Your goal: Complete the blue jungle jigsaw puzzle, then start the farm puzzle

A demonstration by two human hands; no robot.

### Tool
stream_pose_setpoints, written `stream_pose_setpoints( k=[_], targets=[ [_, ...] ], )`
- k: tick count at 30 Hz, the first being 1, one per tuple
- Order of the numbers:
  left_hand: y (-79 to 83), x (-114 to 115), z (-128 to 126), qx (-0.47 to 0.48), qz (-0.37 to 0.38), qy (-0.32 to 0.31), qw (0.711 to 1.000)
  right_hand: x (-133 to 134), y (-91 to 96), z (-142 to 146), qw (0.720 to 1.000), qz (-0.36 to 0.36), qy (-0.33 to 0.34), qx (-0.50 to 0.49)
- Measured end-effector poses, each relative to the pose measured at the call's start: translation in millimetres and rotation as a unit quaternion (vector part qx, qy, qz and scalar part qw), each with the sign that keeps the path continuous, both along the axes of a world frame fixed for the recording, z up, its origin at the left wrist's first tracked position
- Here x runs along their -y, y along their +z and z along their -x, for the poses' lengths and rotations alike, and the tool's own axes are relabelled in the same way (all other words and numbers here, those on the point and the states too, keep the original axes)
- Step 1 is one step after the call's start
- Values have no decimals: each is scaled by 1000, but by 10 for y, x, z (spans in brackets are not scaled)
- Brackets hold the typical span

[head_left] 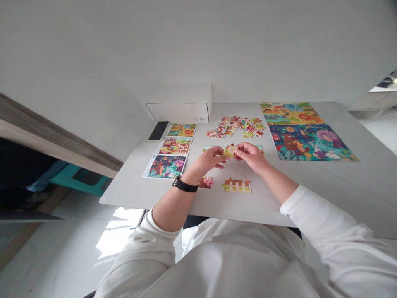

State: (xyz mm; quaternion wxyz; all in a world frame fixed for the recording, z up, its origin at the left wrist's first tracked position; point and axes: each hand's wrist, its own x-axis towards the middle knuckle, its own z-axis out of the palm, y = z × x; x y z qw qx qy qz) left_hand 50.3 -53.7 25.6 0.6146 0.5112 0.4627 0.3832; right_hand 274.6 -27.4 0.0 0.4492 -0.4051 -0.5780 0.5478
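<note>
My left hand [212, 159] and my right hand [251, 155] meet above the white table [310, 186], both pinching a small yellow-green puzzle piece [230, 150] between their fingertips. A black band sits on my left wrist. Just below the hands lie a joined strip of fence pieces [237, 185] and a small pink-and-brown piece [206, 182]. A heap of loose puzzle pieces [237, 126] lies beyond the hands.
Two finished puzzles, an orange one [291, 113] and a dark blue one [310, 142], lie at the right. Three picture cards [173, 151] lie at the left, with a black phone [158, 130] beside them. A white box [181, 103] stands against the wall.
</note>
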Motion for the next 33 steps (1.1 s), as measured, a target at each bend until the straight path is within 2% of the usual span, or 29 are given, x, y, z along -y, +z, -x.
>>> stream_pose_setpoints(
  k=[6,15,24,28,33],
  targets=[
    [-3,-35,85,-10,-38,25,999,-11,-57,-16,999,-11,21,40],
    [-10,-62,123,-61,-56,18,996,10,-61,-21,998,-11,31,50],
    [-42,-75,142,-86,-105,3,991,3,-94,-53,997,-21,39,68],
    [42,-125,335,-113,-116,10,987,23,-57,-44,998,-19,45,49],
    [206,-147,786,-163,-105,33,980,39,-22,-43,997,-25,44,54]
  ],
)
